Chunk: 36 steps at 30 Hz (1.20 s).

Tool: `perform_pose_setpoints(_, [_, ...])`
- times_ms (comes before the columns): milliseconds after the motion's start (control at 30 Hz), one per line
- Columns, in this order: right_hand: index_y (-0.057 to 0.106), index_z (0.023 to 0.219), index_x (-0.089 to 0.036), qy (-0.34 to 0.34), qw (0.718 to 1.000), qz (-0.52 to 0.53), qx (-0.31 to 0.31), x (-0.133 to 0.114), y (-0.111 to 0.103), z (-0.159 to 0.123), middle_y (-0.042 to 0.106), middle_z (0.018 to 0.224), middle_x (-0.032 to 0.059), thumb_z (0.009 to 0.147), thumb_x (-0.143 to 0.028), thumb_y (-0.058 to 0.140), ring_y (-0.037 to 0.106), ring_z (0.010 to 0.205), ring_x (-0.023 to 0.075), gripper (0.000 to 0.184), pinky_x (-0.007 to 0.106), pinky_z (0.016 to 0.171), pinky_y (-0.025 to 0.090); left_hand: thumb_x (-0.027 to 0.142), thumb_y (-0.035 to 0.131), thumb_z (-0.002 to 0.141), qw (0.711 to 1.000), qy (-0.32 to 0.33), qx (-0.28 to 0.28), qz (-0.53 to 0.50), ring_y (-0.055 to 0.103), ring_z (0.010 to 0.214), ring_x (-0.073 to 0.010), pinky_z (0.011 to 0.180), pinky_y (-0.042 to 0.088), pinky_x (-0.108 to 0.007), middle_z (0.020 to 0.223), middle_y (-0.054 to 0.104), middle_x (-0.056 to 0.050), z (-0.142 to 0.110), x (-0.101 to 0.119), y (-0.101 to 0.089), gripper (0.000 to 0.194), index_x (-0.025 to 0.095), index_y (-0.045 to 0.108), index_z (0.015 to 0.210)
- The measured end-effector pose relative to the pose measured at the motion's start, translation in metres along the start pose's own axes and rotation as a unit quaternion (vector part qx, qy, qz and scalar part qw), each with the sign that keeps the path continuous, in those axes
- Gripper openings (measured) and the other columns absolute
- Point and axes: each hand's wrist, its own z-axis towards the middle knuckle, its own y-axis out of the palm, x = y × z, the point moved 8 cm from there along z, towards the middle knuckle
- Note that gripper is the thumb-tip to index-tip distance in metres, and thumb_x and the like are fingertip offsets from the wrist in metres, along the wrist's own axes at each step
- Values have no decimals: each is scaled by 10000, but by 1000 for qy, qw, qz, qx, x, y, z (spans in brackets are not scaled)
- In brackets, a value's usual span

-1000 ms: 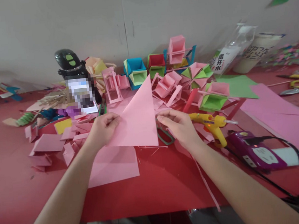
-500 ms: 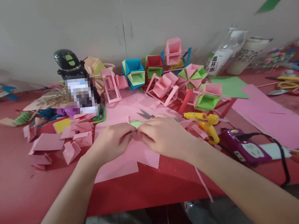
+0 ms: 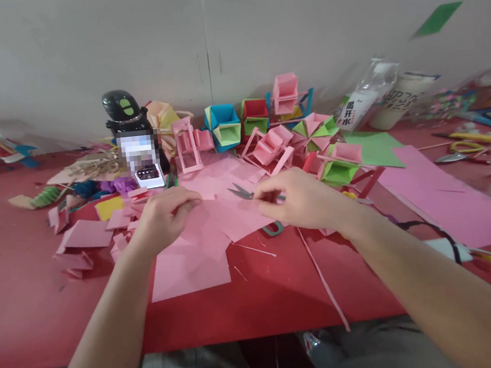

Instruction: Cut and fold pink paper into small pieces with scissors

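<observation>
My left hand (image 3: 165, 217) is over the left part of the pink paper sheets (image 3: 193, 276). Its thumb and fingers are closed together, and whatever lies between them is hidden. To its right, my right hand (image 3: 301, 200) has its thumb and fingertips closed around the middle of a pair of scissors (image 3: 241, 192). The scissors lie on the paper with their slightly parted blades pointing left. One grey-green handle loop shows below the right hand, and the hand partly covers the rest. Thin pink paper strips (image 3: 324, 280) lie in front on the red table.
Folded pink pieces (image 3: 86, 234) lie at the left beside a phone (image 3: 149, 176) on a black stand (image 3: 128, 111). Colourful folded paper boxes (image 3: 222, 125) stand at the back. A water bottle (image 3: 362, 94), pink sheets (image 3: 450, 193) and a white power strip (image 3: 445, 250) are at the right.
My hands have parted: the left moved left, the right moved right to the scissors. The small light-green piece between them no longer shows. My right forearm covers most of the glue gun.
</observation>
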Motion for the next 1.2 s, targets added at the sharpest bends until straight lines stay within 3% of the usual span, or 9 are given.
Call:
perform_pose_setpoints(67, [718, 710, -198, 20, 999, 19, -36, 8, -4, -8, 693, 680, -11, 826, -231, 618, 581, 634, 126, 157, 270, 589, 373, 266, 559, 933, 999, -24, -21, -1, 690, 832, -204, 813, 535, -321, 886, 760, -53, 0, -7, -4, 197, 200, 739, 887])
perform_pose_setpoints(233, [729, 756, -204, 38, 997, 61, -30, 31, -22, -24, 662, 643, -16, 835, -232, 624, 588, 612, 135, 134, 272, 594, 424, 311, 612, 879, 993, -106, -47, -21, 699, 842, -218, 769, 552, -312, 887, 774, -54, -5, -35, -18, 180, 199, 751, 861])
perform_pose_setpoints(333, [722, 741, -204, 67, 991, 110, 28, 51, -33, -26, 697, 685, 20, 859, -273, 622, 638, 651, 181, 169, 310, 613, 478, 343, 613, 869, 990, -130, -47, -22, 698, 830, -228, 729, 543, -308, 873, 773, -51, -9, -47, -22, 199, 201, 750, 843])
perform_pose_setpoints(433, [737, 832, -219, 53, 983, 125, 121, 55, -44, -27, 748, 833, 51, 901, -394, 626, 684, 788, 228, 218, 357, 722, 529, 347, 612, 869, 989, -126, -69, -45, 691, 805, -219, 737, 539, -305, 860, 769, -55, -8, -43, -11, 207, 185, 739, 842])
perform_pose_setpoints(567, [742, 1024, -258, 41, 993, 112, 22, 42, -21, -26, 763, 1020, 35, 910, -438, 630, 692, 876, 216, 241, 334, 754, 527, 327, 574, 900, 979, -86, -153, -105, 679, 777, -193, 702, 520, -274, 863, 765, -52, -5, -13, 27, 220, 174, 721, 843])
perform_pose_setpoints(733, [719, 818, -238, 45, 991, 31, -125, 39, 9, -33, 720, 777, 4, 913, -365, 604, 634, 717, 171, 196, 307, 653, 456, 294, 567, 920, 965, -84, -214, -130, 647, 726, -164, 656, 492, -256, 793, 736, -22, -9, 4, 57, 205, 181, 716, 835])
perform_pose_setpoints(900, [698, 802, -216, 35, 991, 29, -124, 40, 23, -31, 708, 776, -4, 919, -316, 577, 616, 715, 154, 196, 293, 658, 432, 244, 623, 908, 980, -50, -151, -123, 683, 950, -192, 873, 503, -313, 1030, 768, -36, -7, 20, 63, 152, 219, 745, 994])
perform_pose_setpoints(1067, [735, 860, -216, 9, 996, 30, -87, 27, 30, -26, 739, 824, -3, 918, -307, 591, 639, 758, 153, 180, 293, 702, 441, 174, 614, 899, 981, -10, -87, -175, 660, 854, -169, 780, 503, -293, 921, 746, -39, -5, 47, 79, 135, 201, 737, 950])
perform_pose_setpoints(1200, [739, 830, -219, 11, 998, -19, -67, 20, 33, -27, 736, 804, 0, 903, -283, 599, 623, 738, 157, 170, 301, 675, 416, 51, 605, 798, 978, -5, -55, -203, 618, 746, -143, 696, 481, -267, 805, 703, -17, -4, 51, 84, 177, 186, 706, 851])
